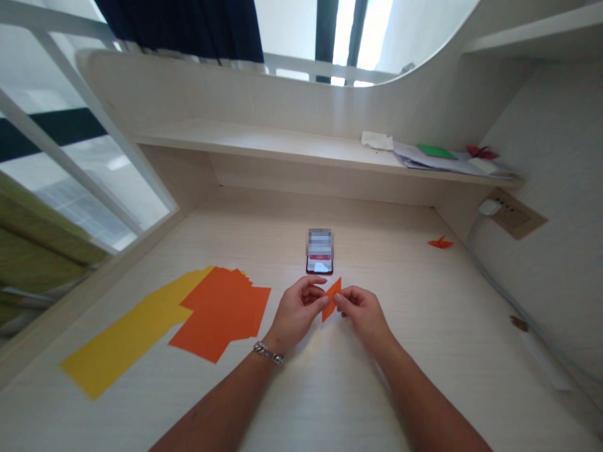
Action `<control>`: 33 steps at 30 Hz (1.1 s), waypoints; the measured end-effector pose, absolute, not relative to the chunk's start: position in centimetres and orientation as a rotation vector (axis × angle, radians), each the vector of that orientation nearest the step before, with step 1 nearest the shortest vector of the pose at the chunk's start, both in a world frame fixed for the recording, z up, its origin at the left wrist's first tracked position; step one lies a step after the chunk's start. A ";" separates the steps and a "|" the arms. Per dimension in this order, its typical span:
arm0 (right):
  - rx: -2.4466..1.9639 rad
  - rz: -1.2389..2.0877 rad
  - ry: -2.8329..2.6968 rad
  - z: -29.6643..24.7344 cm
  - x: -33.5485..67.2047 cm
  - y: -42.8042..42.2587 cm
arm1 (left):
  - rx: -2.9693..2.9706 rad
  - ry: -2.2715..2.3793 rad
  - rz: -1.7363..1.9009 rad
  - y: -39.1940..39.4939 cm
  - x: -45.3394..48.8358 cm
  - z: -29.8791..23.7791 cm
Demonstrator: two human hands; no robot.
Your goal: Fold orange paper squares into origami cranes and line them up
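Between my two hands is a small piece of folded orange paper [331,300], narrow and diamond-like, tilted above the desk. My left hand [301,307] pinches its left side between thumb and fingers. On the right side, my right hand [360,307] grips it with thumb and index finger. A phone [320,266] lies just beyond my hands, its screen lit and partly blurred. To the left, orange paper sheets [219,314] are fanned out and overlap several yellow sheets [117,345].
A small folded orange paper figure [441,242] sits at the right of the desk [264,220]. The shelf [282,141] above holds papers [452,162], a green sheet [436,151] and a red folded figure [481,152]. A cable [490,276] runs from the wall socket [516,213].
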State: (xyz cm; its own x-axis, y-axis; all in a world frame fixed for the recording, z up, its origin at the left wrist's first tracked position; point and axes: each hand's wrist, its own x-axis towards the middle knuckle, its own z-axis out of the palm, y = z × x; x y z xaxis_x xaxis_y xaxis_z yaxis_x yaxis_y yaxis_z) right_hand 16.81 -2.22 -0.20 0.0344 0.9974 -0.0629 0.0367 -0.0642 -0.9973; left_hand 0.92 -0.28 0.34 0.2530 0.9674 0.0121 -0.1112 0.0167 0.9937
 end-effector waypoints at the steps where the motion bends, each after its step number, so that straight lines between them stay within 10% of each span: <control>1: -1.292 1.248 -1.155 -0.1 16.7 -2.3 | 1.230 0.953 1.099 -0.3 0.9 0.4; 33: -1.193 1.140 -1.195 -0.6 16.9 -2.4 | 1.367 1.012 1.060 -0.4 0.3 0.7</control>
